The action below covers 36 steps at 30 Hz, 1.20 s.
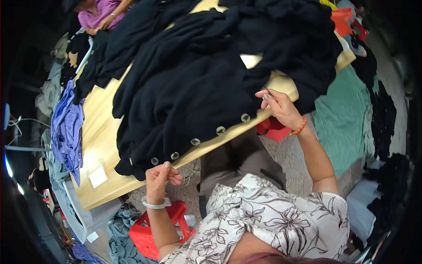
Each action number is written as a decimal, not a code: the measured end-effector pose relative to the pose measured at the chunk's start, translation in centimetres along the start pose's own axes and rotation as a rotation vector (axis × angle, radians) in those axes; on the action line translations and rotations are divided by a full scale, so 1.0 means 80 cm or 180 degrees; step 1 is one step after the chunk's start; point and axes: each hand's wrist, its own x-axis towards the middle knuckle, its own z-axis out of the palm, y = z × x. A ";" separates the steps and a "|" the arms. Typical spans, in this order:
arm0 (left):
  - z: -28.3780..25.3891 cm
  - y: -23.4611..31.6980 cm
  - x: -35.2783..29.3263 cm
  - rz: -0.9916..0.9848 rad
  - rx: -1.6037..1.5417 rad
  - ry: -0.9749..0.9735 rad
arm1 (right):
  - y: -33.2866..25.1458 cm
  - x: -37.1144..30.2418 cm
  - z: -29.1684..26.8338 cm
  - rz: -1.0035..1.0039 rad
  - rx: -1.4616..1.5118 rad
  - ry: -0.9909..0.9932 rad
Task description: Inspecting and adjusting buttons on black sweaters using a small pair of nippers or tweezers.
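Note:
A black knitted cardigan (189, 101) lies spread over the wooden table, its row of round buttons (195, 141) running along the near edge. My left hand (161, 179) is at the table's front edge, beside the lowest buttons. Its fingers are curled with the thumb up against the cloth's edge; whatever they pinch is hidden. My right hand (283, 110) is raised over the front edge, right of the last button. Between its thumb and fingers sits a thin dark tool (269, 91), too small and blurred to name.
More black garments (281, 26) pile up across the wooden table (99, 127). Purple cloth (67, 127) hangs off its left side. At far left a person (99, 17) in pink works. A red stool (147, 235) stands by my left forearm; green cloth (343, 123) lies at right.

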 end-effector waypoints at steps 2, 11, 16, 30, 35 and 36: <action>-0.002 0.019 0.021 0.0548 0.0114 0.0143 | -0.013 0.019 -0.012 0.0009 0.0015 0.0090; -0.129 0.089 0.266 0.1323 0.4060 0.1913 | -0.082 0.241 0.024 -0.1628 -0.2268 0.0672; -0.177 0.094 0.330 0.0849 0.3848 0.1835 | -0.054 0.325 0.024 -0.1315 -0.2606 0.0351; -0.154 0.330 0.247 0.3330 0.2051 0.3324 | -0.224 0.313 -0.113 -0.2901 -0.2070 0.2666; -0.160 0.350 0.205 0.4031 0.1574 0.3312 | -0.261 0.252 -0.178 -0.3054 -0.1592 0.2443; -0.149 0.350 0.199 0.4171 0.1636 0.3315 | -0.262 0.231 -0.194 -0.3185 -0.1624 0.2379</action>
